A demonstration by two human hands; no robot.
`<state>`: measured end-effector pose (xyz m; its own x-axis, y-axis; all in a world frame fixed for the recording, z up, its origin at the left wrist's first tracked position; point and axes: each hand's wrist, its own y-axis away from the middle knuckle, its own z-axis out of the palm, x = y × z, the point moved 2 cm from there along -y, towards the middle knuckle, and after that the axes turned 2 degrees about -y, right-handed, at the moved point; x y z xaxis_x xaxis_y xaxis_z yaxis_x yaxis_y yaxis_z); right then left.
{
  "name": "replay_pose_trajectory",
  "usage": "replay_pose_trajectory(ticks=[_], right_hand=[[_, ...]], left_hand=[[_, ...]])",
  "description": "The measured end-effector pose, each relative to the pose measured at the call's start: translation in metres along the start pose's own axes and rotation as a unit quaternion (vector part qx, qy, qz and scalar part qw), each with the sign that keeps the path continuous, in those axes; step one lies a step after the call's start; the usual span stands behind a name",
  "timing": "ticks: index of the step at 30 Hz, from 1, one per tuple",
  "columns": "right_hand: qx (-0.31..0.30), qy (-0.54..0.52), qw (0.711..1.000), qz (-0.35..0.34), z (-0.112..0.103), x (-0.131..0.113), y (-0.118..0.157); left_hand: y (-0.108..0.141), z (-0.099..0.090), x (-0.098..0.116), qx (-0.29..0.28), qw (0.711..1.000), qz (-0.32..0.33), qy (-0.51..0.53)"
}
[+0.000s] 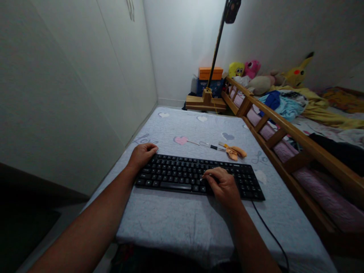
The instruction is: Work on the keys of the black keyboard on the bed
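Note:
A black keyboard (178, 170) lies flat on the cloth-covered table (176, 216). My left hand (143, 154) rests at the keyboard's upper left corner, thumb and fingers pressed together around its edge. Over the keys right of the middle, my right hand (222, 184) is pinched on a small stick with a white tip, like a cotton swab (201, 178), whose tip is at the keys. Behind the keyboard lie a thin stick (193, 142), a thin tool with a black grip (214, 146), a brush (222, 144) and a crumpled orange cloth (235, 152).
The keyboard's black cable (270, 231) runs off the near right side. A wooden bed rail (278, 129) borders the table's right, with clothes and plush toys beyond. White cabinet doors (85, 68) stand left. A pole on a wooden base (206, 100) stands behind the table.

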<state>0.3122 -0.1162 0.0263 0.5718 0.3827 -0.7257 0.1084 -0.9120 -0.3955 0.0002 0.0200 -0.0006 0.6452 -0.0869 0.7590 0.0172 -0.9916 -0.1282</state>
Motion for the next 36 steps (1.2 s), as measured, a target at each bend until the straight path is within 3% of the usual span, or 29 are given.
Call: replay_pose_trajectory(ticks=[15,36], right_hand=[[0.045,0.038,0.998,0.024,-0.0068,0.0069,0.0031],[0.018,0.021,0.999,0.018,-0.0056,0.0085,0.0055]], left_hand=[[-0.0004,-0.0010,-0.0006,0.000,1.000,0.001,-0.006],[0.0001,-0.0004,0.0001,-0.005,1.000,-0.004,0.000]])
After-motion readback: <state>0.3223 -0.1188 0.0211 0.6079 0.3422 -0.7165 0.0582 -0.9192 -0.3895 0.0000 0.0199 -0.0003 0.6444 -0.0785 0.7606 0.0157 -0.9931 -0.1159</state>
